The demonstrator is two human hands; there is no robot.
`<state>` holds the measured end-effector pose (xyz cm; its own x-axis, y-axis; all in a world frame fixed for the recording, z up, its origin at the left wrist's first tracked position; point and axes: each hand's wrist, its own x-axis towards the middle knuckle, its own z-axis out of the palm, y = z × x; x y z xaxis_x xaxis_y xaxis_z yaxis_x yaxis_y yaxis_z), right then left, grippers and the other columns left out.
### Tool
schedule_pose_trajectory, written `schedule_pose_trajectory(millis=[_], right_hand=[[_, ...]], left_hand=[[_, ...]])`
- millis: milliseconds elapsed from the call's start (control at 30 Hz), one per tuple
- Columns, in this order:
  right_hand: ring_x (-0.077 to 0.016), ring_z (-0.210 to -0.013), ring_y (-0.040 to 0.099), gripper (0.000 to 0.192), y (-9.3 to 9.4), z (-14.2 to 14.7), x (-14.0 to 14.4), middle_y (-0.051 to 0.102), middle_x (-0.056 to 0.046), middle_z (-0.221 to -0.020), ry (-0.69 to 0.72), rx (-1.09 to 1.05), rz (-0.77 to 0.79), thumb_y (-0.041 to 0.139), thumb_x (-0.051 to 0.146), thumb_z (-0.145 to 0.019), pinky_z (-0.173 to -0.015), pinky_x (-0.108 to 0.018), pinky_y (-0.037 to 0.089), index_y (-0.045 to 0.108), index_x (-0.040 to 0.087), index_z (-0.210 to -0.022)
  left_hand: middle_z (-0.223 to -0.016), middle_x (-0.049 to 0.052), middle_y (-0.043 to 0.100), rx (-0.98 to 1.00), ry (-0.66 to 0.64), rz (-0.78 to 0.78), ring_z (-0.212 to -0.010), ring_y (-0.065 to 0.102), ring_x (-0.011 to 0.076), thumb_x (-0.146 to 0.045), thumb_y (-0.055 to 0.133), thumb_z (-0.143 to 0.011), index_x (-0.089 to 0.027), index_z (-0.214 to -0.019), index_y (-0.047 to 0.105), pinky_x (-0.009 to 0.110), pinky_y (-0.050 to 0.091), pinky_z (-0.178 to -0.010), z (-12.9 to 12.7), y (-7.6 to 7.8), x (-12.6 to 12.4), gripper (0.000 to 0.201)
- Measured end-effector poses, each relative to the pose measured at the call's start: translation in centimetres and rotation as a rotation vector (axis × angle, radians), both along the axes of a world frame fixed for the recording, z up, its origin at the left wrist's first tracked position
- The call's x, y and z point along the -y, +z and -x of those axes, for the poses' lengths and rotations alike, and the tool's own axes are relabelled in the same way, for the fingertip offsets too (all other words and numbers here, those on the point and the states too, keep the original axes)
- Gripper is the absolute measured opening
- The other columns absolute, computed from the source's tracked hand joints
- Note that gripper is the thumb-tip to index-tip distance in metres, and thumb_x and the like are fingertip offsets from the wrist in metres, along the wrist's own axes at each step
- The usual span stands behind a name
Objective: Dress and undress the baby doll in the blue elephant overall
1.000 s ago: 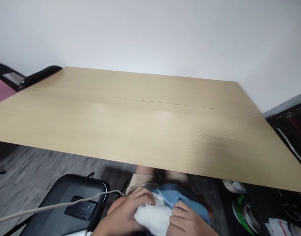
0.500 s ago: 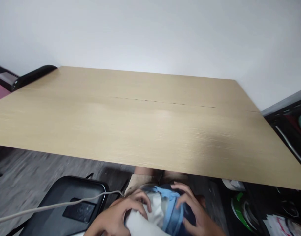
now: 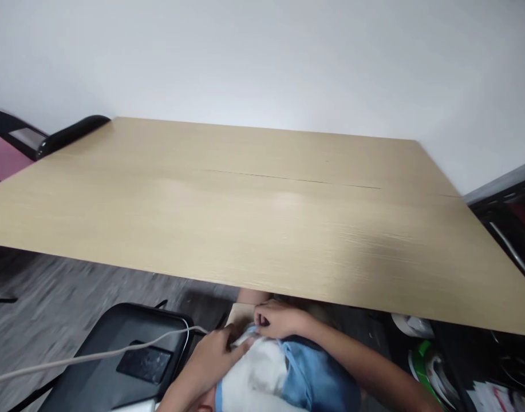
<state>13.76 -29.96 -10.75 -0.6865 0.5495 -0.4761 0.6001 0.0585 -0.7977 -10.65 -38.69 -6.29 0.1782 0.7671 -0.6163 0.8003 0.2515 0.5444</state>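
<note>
A soft white and blue cloth (image 3: 262,366), perhaps a garment, lies bunched over my lap below the table's front edge. My left hand (image 3: 217,355) pinches its upper left border between thumb and fingers. Close beside it, my right hand (image 3: 279,319) reaches across the blue part with its fingers curled on the same border, where a light-blue strip shows. The cloth's lower end runs out of the picture.
A wooden table (image 3: 245,223) stands in front, against a white wall. At lower left, a black chair (image 3: 94,355) bears a dark phone (image 3: 145,361), with a pale cable (image 3: 116,352) crossing above. A green-rimmed roll (image 3: 423,366) sits on the dark shelf at right.
My right hand has moved left across the cloth to its upper border, beside my left hand. The cloth is spread wider, and my left hand has shifted toward its upper left edge.
</note>
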Motion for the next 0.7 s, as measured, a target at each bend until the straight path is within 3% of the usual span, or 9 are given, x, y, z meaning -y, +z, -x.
schedule_pose_trajectory(millis=[133, 300, 533, 700], right_hand=[[-0.0167, -0.08, 0.059, 0.028, -2.3, 1.9, -0.5, 0.064, 0.005, -0.078, -0.095, -0.018, 0.053, 0.092, 0.013, -0.08, -0.071, -0.028, 0.039, 0.066, 0.023, -0.081], [-0.014, -0.078, 0.048, 0.036, -4.2, 1.4, -0.3, 0.053, 0.006, -0.075, -0.254, 0.064, 0.042, 0.083, 0.005, -0.076, -0.068, -0.027, 0.03, 0.053, 0.023, -0.078], [-0.0118, -0.062, 0.047, 0.027, -4.5, -3.4, 0.3, 0.053, 0.009, -0.063, -0.348, 0.207, 0.226, 0.077, 0.004, -0.083, -0.062, -0.027, 0.029, 0.058, 0.024, -0.081], [-0.0133, -0.064, 0.049, 0.027, -3.9, -7.1, 0.7, 0.053, 0.008, -0.063, -0.459, 0.231, 0.211, 0.075, 0.005, -0.086, -0.068, -0.029, 0.035, 0.059, 0.024, -0.078]], left_hand=[[-0.106, 0.017, 0.089, -0.059, -0.001, 0.015, -0.105, 0.084, 0.0382, -0.07, 0.067, -0.1, -0.021, -0.098, 0.076, 0.043, 0.052, -0.091, -0.3, 0.0, 0.3, 0.05], [-0.089, 0.008, 0.075, -0.048, -0.02, 0.025, -0.092, 0.075, 0.0309, -0.056, 0.07, -0.09, -0.027, -0.083, 0.055, 0.04, 0.046, -0.085, -1.2, 0.3, 0.3, 0.034], [-0.087, 0.004, 0.064, 0.015, -0.042, 0.024, -0.09, 0.065, 0.0267, -0.051, 0.066, -0.088, -0.027, -0.083, 0.047, 0.038, 0.041, -0.086, -1.9, 2.2, 0.4, 0.031], [-0.085, 0.004, 0.063, 0.043, -0.06, 0.027, -0.087, 0.062, 0.0253, -0.046, 0.068, -0.088, -0.026, -0.082, 0.048, 0.037, 0.038, -0.085, -2.5, 3.4, 0.2, 0.029]])
